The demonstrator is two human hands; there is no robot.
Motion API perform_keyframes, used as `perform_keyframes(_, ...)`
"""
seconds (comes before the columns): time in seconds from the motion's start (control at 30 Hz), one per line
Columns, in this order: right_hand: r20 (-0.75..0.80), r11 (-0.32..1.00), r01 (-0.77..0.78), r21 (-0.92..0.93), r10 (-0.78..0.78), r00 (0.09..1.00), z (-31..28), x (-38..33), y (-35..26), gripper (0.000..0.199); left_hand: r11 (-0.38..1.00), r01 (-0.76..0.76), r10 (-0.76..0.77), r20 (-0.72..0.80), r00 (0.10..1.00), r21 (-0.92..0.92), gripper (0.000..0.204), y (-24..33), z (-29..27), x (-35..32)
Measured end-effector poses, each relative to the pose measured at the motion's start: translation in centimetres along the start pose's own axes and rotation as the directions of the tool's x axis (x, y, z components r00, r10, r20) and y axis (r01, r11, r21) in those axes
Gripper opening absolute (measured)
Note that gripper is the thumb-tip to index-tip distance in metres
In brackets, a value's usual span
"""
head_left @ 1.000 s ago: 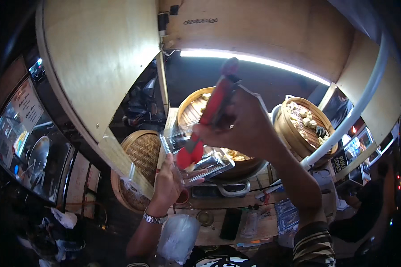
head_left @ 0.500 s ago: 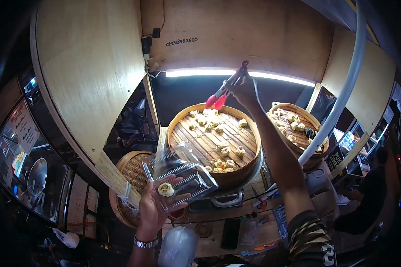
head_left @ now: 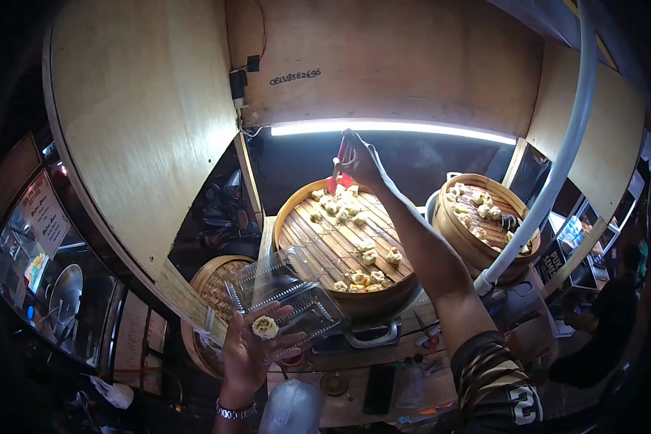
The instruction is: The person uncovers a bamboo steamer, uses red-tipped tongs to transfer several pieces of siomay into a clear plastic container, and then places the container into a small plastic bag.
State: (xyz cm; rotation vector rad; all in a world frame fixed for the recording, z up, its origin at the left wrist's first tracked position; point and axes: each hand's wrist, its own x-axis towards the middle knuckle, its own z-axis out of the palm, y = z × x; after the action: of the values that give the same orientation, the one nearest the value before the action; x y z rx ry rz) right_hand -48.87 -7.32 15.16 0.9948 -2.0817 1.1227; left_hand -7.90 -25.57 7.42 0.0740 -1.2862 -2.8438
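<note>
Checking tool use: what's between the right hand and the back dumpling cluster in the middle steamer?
Red-tipped tongs, held in the right hand, reaching down to the dumpling cluster; shown in the head view. Contact unclear.

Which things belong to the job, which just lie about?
In use:
clear hinged plastic box on the open left hand
pale pleated dumpling in it
red-tipped tongs in the right hand
large round tan bamboo steamer

Apparently idle:
flat black rectangular phone
round brown woven-bamboo cover
round grey metal wok, far left
</note>
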Motion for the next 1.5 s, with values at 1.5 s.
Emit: perform_keyframes(1.5,-0.237,0.974,0.053,0.222,0.001,0.972,-24.8,-18.6,-31.7,0.036,0.982,0.096,-0.112,0.091,0.99,0.161,0.069,0.2,5.5,-5.4)
